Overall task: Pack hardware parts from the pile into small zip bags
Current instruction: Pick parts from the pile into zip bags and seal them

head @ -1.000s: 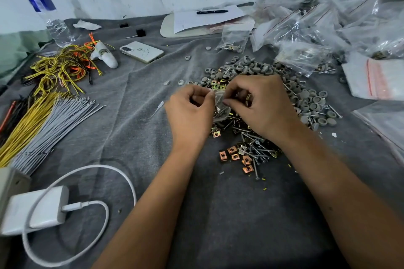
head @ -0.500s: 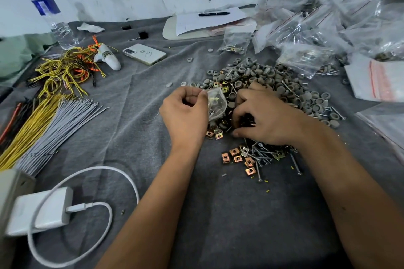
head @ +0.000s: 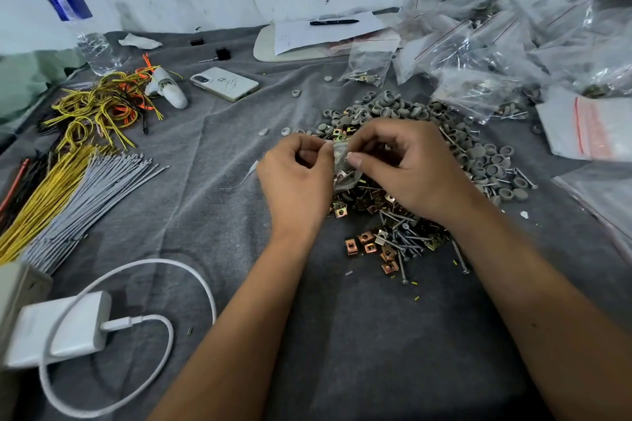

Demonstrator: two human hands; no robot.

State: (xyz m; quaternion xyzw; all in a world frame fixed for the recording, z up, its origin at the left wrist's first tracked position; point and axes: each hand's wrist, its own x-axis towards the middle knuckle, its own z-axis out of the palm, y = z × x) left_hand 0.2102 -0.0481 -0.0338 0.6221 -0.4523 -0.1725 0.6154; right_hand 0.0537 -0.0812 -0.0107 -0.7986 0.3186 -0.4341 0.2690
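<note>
Holding: your left hand point(head: 297, 178) and right hand point(head: 408, 167) both pinch one small zip bag point(head: 344, 167) between them, above the near edge of the pile point(head: 403, 154); a few parts are already inside.
Risk, spill: the bag's mouth looks pinched only at its edges. Tilt it and the parts drop back into the pile.
Risk, seal: if a part sits in the zip line, it likely won't close. Can't tell from here whether it's clear.
Risk, mix: screws point(head: 400, 236), copper clips point(head: 366, 246) and grey caps point(head: 386, 109) overlap, so you could easily grab the wrong count.
Count, near: one charger point(head: 65, 328), one cable point(head: 191, 280).
Count, mid: two hands, one bag held; loose parts too many to count.
Count, far: one phone point(head: 224, 83), one bottle point(head: 82, 24), one pen point(head: 333, 22); filled bags point(head: 478, 55) heaped, number unclear.
</note>
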